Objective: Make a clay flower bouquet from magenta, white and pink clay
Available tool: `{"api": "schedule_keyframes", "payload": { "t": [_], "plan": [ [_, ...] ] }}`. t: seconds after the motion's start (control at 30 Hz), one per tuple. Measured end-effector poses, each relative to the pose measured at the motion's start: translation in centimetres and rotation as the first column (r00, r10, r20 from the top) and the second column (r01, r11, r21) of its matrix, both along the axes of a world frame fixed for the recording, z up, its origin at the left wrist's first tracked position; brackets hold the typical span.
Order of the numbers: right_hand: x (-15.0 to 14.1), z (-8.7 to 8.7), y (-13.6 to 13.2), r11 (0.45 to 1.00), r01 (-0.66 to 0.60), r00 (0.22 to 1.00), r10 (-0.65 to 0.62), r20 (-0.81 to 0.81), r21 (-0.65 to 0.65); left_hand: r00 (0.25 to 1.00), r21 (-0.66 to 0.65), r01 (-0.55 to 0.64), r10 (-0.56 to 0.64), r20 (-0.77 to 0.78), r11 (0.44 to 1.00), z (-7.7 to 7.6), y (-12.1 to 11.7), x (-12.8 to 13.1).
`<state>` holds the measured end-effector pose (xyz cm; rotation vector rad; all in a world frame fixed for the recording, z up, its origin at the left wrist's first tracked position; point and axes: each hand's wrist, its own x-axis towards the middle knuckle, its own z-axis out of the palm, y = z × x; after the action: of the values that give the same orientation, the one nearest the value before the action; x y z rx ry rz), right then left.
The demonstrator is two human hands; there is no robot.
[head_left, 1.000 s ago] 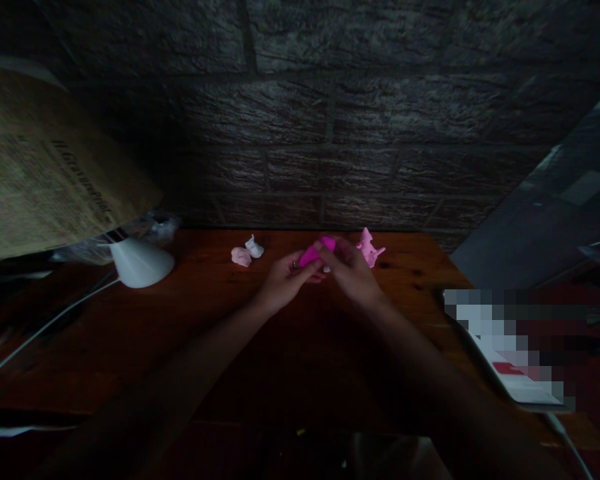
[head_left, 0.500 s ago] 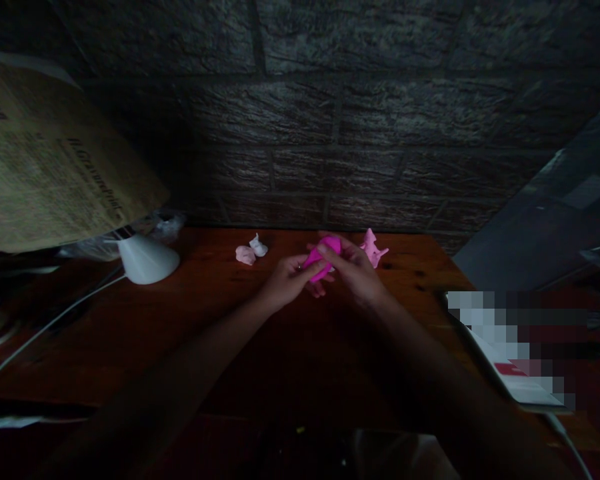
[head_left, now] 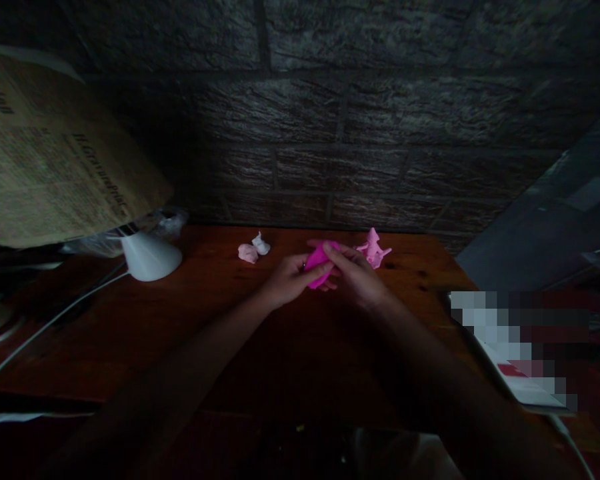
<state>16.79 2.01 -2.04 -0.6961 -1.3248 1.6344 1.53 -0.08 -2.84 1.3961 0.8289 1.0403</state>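
Observation:
Both hands meet over the far middle of a dark wooden table [head_left: 280, 347]. My left hand [head_left: 290, 280] and my right hand [head_left: 360, 277] pinch one bright magenta lump of clay [head_left: 317, 261] between their fingers, held just above the tabletop. A pale pink clay figure [head_left: 375, 249] stands right behind my right hand. To the left lie a small pale pink clay lump [head_left: 248, 253] and a small white clay piece [head_left: 261, 245], side by side.
A white cone-shaped lamp base [head_left: 149, 255] with a white cord [head_left: 45, 327] sits at the back left, under a newspaper-print shade [head_left: 55, 167]. A brick wall [head_left: 360, 133] closes the far side. Papers [head_left: 520, 373] lie at the right edge.
The magenta clay has been turned and pressed from a long shape into a rounder lump between both hands. My view has shifted slightly, and the hands stay in the same spot.

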Motion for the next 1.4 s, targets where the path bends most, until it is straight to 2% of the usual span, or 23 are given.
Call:
{"api": "schedule_keyframes", "payload": {
  "t": [0.23,0.43,0.53,0.63,0.73,0.9,1.0,1.07,1.13,1.23,1.4],
  "plan": [
    [0.0,0.4,-0.1,0.998,0.068,0.998,-0.067,-0.019,0.010,1.000,-0.018,0.009,-0.009,-0.026,1.000,-0.6,0.1,0.2],
    [0.0,0.4,0.0,0.979,0.148,0.988,-0.152,0.021,0.141,0.999,-0.022,-0.026,0.026,-0.032,0.999,-0.7,-0.3,0.6],
    [0.0,0.5,-0.1,0.981,0.136,0.988,-0.144,0.054,0.136,0.997,0.011,-0.083,0.083,0.001,0.996,-0.7,-0.1,0.5],
    [0.3,0.6,0.0,0.988,0.119,0.988,-0.128,0.091,0.098,0.997,-0.016,-0.044,0.045,0.068,0.999,-0.5,0.0,0.4],
    [0.5,0.4,0.2,0.987,0.108,0.988,-0.120,0.095,0.118,0.993,-0.068,-0.015,0.023,0.120,0.998,-0.3,0.0,0.4],
    [0.4,0.3,0.3,0.987,0.095,0.993,-0.104,0.063,0.132,0.994,-0.025,-0.057,0.059,0.087,0.998,-0.3,-0.2,0.5],
    [0.1,0.4,0.1,0.992,0.090,0.996,-0.092,0.011,0.092,0.973,0.032,-0.214,0.210,0.100,0.976,-0.2,0.2,0.3],
    [-0.1,0.2,-0.1,0.998,0.041,0.998,-0.043,0.036,0.044,0.921,0.088,-0.383,0.374,0.109,0.919,-0.1,0.6,0.0],
    [-0.4,0.0,-0.2,1.000,-0.020,0.996,0.020,0.082,0.001,0.894,0.088,-0.438,0.424,0.142,0.895,0.0,0.9,-0.1],
    [-0.6,-0.4,-0.3,0.998,-0.055,0.994,0.054,0.100,0.006,0.921,0.068,-0.365,0.349,0.172,0.929,-0.1,1.1,0.0],
    [-0.3,-0.3,-0.2,0.996,-0.023,0.987,0.008,0.162,0.091,0.944,0.022,-0.275,0.265,0.198,0.961,-0.5,1.2,0.1]
  ]
}}
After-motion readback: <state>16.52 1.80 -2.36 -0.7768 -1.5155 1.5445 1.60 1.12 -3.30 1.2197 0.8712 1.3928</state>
